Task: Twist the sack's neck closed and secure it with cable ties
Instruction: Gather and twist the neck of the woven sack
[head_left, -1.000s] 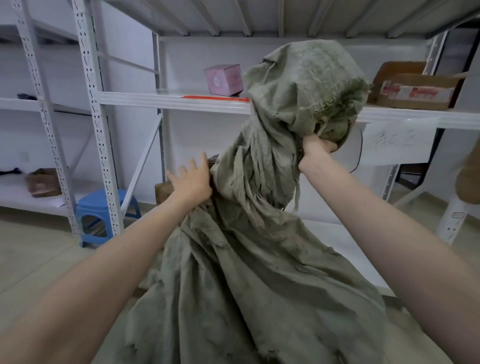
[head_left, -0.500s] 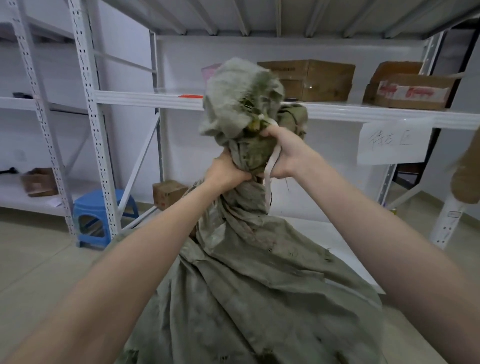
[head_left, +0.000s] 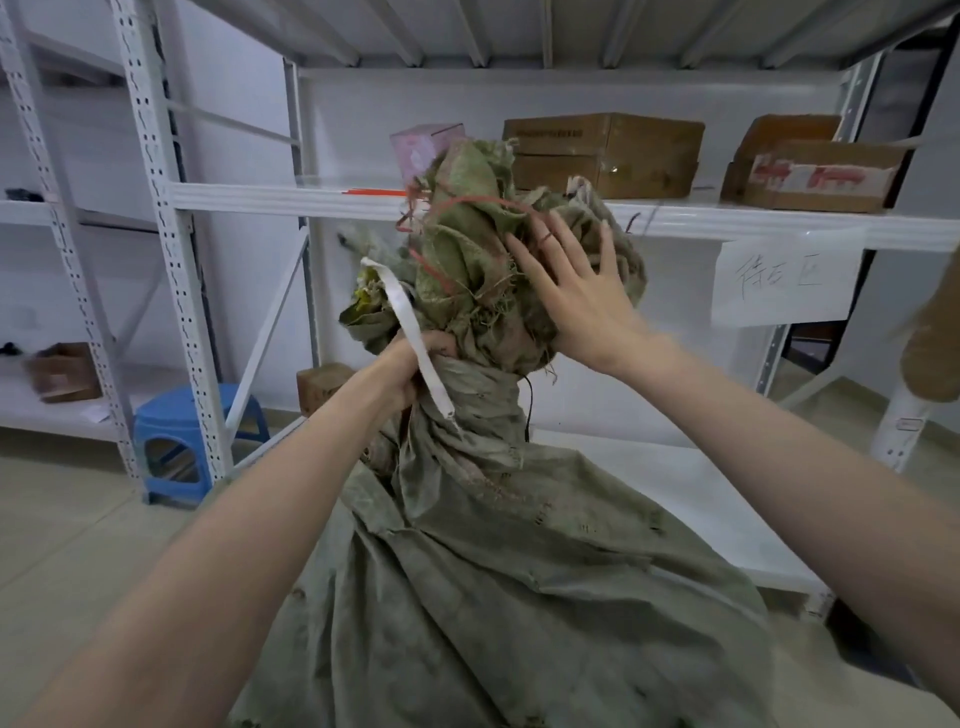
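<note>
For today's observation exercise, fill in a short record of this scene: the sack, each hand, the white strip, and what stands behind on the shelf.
sack: grey-green sack, neck twisted, top bunched above it
left hand: left hand shut around the neck, white strip pinned under it
right hand: right hand open, flat against the bunched top
white strip: both ends loose, not looped round the neck
shelf behind: cardboard boxes, pink box
floor: blue stool

Both bare forearms reach up and forward. The left hand (head_left: 410, 364) is closed in a fist, knuckles toward the camera. The right hand (head_left: 576, 296) is higher, flat and open, fingers (head_left: 540, 244) spread, palm facing left.
</note>
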